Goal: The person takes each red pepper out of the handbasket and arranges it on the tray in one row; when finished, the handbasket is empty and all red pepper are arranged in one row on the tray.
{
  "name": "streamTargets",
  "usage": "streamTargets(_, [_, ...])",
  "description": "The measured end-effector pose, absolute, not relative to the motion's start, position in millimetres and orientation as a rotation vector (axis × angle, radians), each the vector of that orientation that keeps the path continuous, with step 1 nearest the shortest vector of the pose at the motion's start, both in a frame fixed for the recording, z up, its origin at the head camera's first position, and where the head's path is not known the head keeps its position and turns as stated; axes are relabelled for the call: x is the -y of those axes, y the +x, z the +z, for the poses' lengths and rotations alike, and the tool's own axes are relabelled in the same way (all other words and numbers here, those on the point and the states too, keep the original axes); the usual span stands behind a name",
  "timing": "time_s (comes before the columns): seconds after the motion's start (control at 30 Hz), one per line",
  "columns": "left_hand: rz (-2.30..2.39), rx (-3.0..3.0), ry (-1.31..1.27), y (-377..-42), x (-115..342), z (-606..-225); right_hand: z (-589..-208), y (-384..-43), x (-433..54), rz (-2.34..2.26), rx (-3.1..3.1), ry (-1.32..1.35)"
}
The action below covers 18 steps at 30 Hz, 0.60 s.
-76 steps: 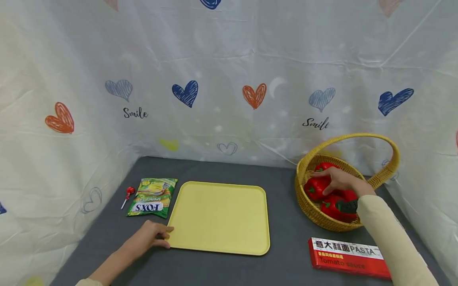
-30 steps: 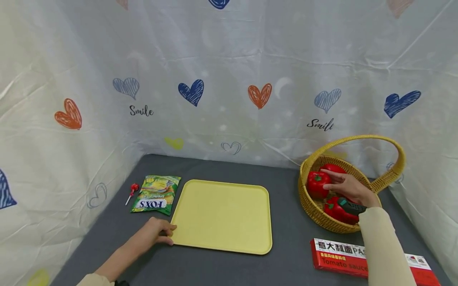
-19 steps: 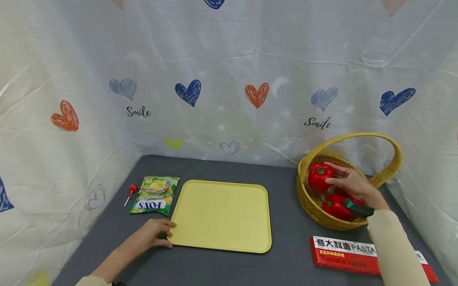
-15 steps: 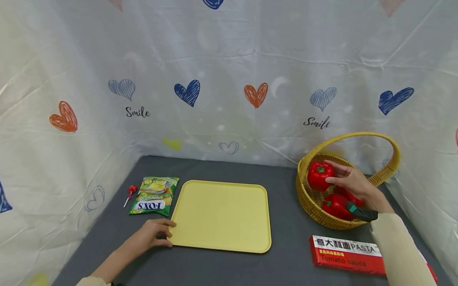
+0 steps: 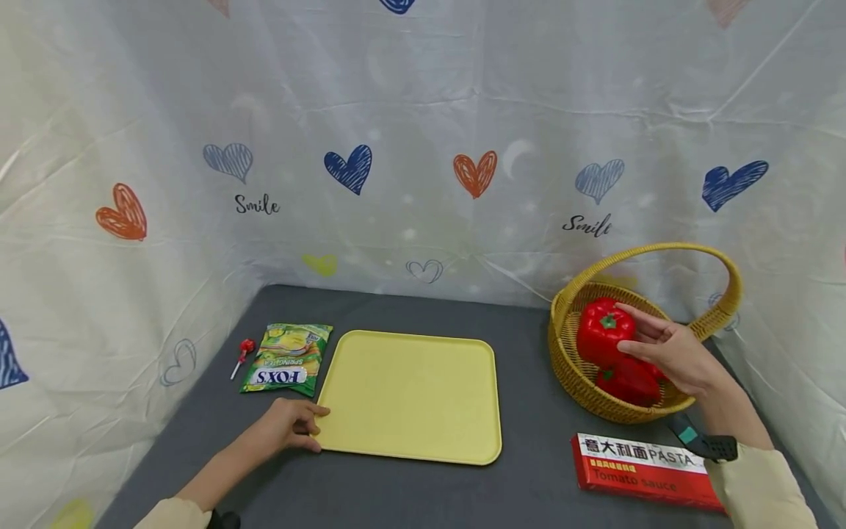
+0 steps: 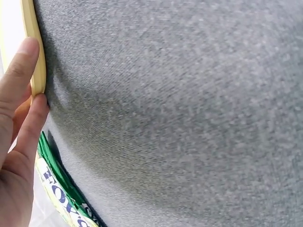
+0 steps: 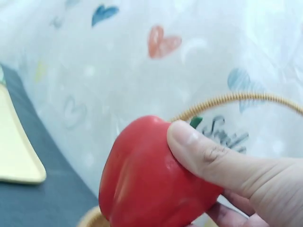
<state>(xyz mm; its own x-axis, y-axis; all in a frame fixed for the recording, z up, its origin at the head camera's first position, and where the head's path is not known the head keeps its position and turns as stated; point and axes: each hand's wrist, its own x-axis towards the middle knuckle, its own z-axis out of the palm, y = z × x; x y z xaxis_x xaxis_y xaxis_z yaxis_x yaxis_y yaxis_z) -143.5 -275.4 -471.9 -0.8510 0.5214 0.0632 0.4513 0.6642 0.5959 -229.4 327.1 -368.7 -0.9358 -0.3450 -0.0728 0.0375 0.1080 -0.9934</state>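
Note:
My right hand (image 5: 684, 360) grips a red bell pepper (image 5: 601, 334) by its side and holds it up over the wicker basket (image 5: 568, 378). In the right wrist view the thumb presses on the red bell pepper (image 7: 147, 175), and its green stem shows behind the thumb. More red peppers (image 5: 628, 382) lie in the basket below, partly hidden by the held one. At the left, my left hand (image 5: 280, 426) holds the near left corner of a yellow tray (image 5: 410, 397), thumb and fingers on its rim (image 6: 40, 71) in the left wrist view.
A green FOX'S candy bag (image 5: 287, 358) lies left of the tray, with a red lollipop (image 5: 244, 349) beside it. A red pasta box (image 5: 644, 474) lies in front of the basket. The basket's tall handle (image 5: 661, 248) arches above it. A printed curtain (image 5: 410, 110) hangs behind.
My right hand took hold of the bell pepper inside the basket and raised it, drawing it toward me and slightly right. The left hand has stayed at the tray's corner.

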Motion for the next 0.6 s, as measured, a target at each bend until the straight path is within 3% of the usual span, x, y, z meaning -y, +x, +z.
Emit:
streamTargets(0.3, [0.943,-2.738,0.858,-146,277,-471,-372,-206,-287,-1.937,-1.958,-0.45])
streamTargets(0.6, [0.908,-2.736,0.849,-148,274,-471,-405,-208,-234,-2.059,-1.812,-0.511])
